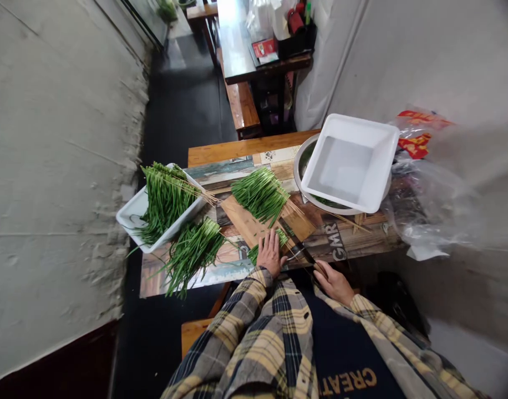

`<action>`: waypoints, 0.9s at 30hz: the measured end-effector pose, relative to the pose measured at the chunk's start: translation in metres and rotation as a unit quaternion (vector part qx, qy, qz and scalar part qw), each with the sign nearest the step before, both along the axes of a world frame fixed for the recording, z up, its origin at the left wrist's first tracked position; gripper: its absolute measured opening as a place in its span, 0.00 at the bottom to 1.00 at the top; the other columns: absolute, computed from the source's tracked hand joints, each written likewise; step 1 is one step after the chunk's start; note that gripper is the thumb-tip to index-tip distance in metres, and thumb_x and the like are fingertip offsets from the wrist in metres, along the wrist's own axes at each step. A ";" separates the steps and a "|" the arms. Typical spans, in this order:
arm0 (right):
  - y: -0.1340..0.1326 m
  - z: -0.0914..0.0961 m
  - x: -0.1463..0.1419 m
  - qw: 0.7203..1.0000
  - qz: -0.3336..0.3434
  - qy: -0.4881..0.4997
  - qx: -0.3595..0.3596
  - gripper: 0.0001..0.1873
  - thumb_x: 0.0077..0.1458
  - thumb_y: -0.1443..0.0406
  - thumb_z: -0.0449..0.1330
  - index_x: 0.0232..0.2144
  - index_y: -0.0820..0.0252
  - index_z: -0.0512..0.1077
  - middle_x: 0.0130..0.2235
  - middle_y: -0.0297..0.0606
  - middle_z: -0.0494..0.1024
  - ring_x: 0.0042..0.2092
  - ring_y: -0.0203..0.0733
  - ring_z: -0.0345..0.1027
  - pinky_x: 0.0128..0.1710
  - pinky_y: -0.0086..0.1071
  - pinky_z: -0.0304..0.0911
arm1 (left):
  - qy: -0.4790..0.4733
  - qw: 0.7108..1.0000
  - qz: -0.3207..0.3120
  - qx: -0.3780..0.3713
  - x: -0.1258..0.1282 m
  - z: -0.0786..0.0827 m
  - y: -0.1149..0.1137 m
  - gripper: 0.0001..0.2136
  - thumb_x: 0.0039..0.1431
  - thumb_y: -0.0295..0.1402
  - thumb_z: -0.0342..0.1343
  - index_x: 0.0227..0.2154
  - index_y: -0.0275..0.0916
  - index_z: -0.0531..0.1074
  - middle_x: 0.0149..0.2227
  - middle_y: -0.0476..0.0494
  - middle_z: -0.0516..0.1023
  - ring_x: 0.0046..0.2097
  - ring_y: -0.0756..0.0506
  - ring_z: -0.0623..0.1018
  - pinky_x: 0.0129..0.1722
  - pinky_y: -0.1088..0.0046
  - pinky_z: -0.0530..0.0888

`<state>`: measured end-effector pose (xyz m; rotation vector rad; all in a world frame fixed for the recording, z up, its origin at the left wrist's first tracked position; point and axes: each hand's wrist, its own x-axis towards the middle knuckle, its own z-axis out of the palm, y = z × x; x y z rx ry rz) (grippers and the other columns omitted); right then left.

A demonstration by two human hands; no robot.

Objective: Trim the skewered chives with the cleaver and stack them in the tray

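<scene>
My left hand (270, 252) lies flat with fingers spread on a small bunch of green chives (281, 239) at the near edge of a wooden cutting board (245, 221). My right hand (332, 281) is closed round the handle of a knife (300, 250), whose blade points at the chives by my left hand. A larger fan of skewered chives (260, 194) rests on the far part of the board.
A white tray (131, 216) at the left holds more skewered chives (164, 199); a loose pile of chives (191, 252) lies beside it. At the right, a white square basin (349, 163) sits tilted in a metal bowl (300, 160). Plastic bags (424, 205) crowd the table's right end. Walls close in on both sides.
</scene>
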<state>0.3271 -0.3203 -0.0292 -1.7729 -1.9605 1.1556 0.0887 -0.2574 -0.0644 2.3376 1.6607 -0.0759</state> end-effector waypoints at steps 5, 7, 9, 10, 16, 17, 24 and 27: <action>0.001 0.004 0.002 1.000 -0.004 0.010 0.002 0.20 0.59 0.56 0.47 0.51 0.58 0.63 0.46 0.43 0.77 0.45 0.43 0.73 0.43 0.33 0.67 | 0.005 1.000 -0.023 -0.014 0.005 -0.002 0.001 0.40 0.54 0.46 0.49 0.64 0.31 0.39 0.67 0.35 0.38 0.67 0.37 0.39 0.63 0.53 0.45; 0.000 0.006 0.002 1.000 -0.001 0.016 0.002 0.20 0.59 0.56 0.47 0.50 0.58 0.63 0.45 0.43 0.77 0.44 0.43 0.73 0.42 0.32 0.67 | 0.008 0.999 -0.023 -0.021 0.007 -0.006 0.002 0.41 0.54 0.46 0.50 0.63 0.30 0.39 0.67 0.34 0.38 0.67 0.37 0.39 0.63 0.53 0.46; -0.001 0.008 0.001 1.000 -0.002 0.013 -0.002 0.20 0.59 0.57 0.47 0.50 0.59 0.63 0.44 0.42 0.77 0.44 0.43 0.74 0.42 0.32 0.68 | 0.008 0.999 -0.027 -0.022 0.007 -0.009 0.002 0.41 0.54 0.47 0.50 0.63 0.29 0.39 0.67 0.34 0.37 0.67 0.37 0.38 0.63 0.53 0.45; -0.002 0.009 0.000 1.000 -0.003 0.010 -0.005 0.20 0.59 0.57 0.47 0.50 0.59 0.63 0.44 0.42 0.78 0.44 0.43 0.74 0.41 0.32 0.68 | 0.008 0.999 -0.028 -0.022 0.007 -0.010 0.002 0.41 0.54 0.47 0.50 0.63 0.29 0.39 0.67 0.34 0.37 0.66 0.37 0.38 0.63 0.53 0.45; -0.007 0.013 -0.005 1.000 -0.005 0.001 -0.021 0.20 0.60 0.56 0.46 0.51 0.59 0.62 0.43 0.42 0.78 0.43 0.44 0.74 0.41 0.32 0.67 | 0.009 1.000 -0.025 -0.017 0.007 -0.008 0.000 0.41 0.54 0.48 0.49 0.63 0.28 0.39 0.67 0.32 0.36 0.66 0.37 0.37 0.63 0.53 0.44; -0.007 0.014 -0.006 1.000 -0.004 -0.001 -0.024 0.20 0.60 0.56 0.46 0.51 0.59 0.62 0.43 0.43 0.78 0.43 0.44 0.74 0.41 0.32 0.67 | 0.009 1.000 -0.025 -0.016 0.008 -0.008 0.000 0.42 0.53 0.48 0.49 0.63 0.28 0.39 0.67 0.32 0.36 0.66 0.37 0.37 0.63 0.53 0.44; -0.006 0.015 -0.012 0.999 0.004 -0.026 -0.027 0.19 0.60 0.56 0.45 0.50 0.57 0.62 0.42 0.42 0.78 0.43 0.45 0.74 0.40 0.32 0.67 | 0.007 0.999 -0.027 -0.019 0.007 -0.008 0.000 0.42 0.53 0.48 0.49 0.63 0.28 0.38 0.67 0.32 0.34 0.66 0.36 0.37 0.63 0.52 0.44; -0.003 0.017 -0.013 0.999 0.011 -0.035 -0.034 0.19 0.60 0.56 0.45 0.50 0.56 0.62 0.39 0.41 0.79 0.41 0.45 0.75 0.38 0.33 0.66 | 0.003 0.999 -0.030 -0.026 0.006 -0.010 0.000 0.43 0.52 0.48 0.50 0.63 0.28 0.38 0.67 0.32 0.34 0.66 0.36 0.36 0.63 0.52 0.44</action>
